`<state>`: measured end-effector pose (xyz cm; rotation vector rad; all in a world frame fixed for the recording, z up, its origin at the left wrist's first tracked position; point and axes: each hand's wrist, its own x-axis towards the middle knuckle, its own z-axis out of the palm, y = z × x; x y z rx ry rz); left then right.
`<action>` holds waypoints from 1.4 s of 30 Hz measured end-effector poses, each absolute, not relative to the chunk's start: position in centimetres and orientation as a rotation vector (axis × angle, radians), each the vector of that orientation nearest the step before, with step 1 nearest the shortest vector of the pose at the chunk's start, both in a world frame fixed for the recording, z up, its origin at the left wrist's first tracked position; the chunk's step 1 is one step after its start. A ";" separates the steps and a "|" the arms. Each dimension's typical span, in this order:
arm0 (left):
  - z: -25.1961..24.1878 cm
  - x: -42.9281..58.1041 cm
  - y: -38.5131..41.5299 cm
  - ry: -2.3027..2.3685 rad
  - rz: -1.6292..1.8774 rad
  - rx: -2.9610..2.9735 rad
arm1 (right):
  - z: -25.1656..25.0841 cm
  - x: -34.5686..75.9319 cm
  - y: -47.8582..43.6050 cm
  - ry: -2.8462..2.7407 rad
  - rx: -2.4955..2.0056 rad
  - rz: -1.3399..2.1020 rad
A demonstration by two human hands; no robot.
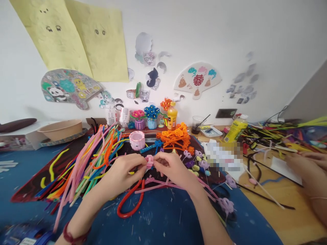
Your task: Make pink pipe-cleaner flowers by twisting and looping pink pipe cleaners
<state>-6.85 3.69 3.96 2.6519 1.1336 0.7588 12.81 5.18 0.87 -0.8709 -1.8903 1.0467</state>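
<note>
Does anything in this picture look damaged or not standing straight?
Yes: on the wall, a large pale patch has ragged edges, as if partly torn off. The yellow bottle at the picture's right also leans, though lens distortion may exaggerate this.

One held pink piece (149, 160), two fans (198, 76)

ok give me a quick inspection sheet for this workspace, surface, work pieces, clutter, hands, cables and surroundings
surface: blue covering beneath a dark mat; pale scraps scattered on the blue
work pieces: small pink piece between the hands; pink stems nearby
clutter: multicoloured stems, orange flowers, red loop, juice bottle
hands: left hand and right hand both pinch the pink piece
cables: thin dark lines at far right, possibly cables
surroundings: white wall with two fan shapes and yellow drawings; another person's hand at right
</note>
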 end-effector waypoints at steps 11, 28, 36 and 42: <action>3.6 -6.4 3.8 1.246 0.776 2.629 | 0.5 12.6 5.3 -2.051 -0.876 0.629; 3.1 -6.4 3.7 1.211 0.724 2.657 | 0.8 12.7 5.0 -2.034 -0.927 0.701; 3.1 -6.7 3.9 1.229 0.598 2.575 | 0.8 12.8 5.0 -2.032 -0.933 0.680; 3.0 -6.5 4.0 1.267 0.615 2.555 | 0.7 12.8 5.1 -2.000 -0.918 0.803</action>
